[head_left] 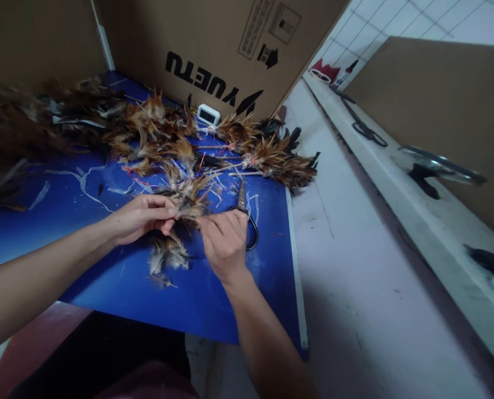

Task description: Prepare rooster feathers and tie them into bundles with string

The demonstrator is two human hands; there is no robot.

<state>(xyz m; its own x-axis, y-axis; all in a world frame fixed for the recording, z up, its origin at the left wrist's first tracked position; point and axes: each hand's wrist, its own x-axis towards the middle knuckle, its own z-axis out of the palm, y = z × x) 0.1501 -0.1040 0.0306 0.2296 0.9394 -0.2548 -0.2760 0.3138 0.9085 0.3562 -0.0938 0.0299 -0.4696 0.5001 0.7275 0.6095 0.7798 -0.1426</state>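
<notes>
Between my two hands is a small bunch of brown and grey feathers (192, 206). My left hand (149, 216) pinches its left side with thumb and fingertips. My right hand (224, 238) is closed at the bunch's right side, fingers curled, the back of the hand hiding most of the grip. Just beyond my right hand lie scissors (252, 233) with black handles and rusty blades, partly covered by the hand. Some loose fluffy grey feathers (167, 260) lie on the blue table (180, 310) below my hands.
Heaps of brown feathers (151, 127) cover the table's back. Tied feather bundles on sticks (275, 158) lie at the right. Plastic strips (84, 183) are scattered around. A small white digital device (208, 114) stands before a cardboard box (213, 50). More scissors (367, 133) rest on a ledge.
</notes>
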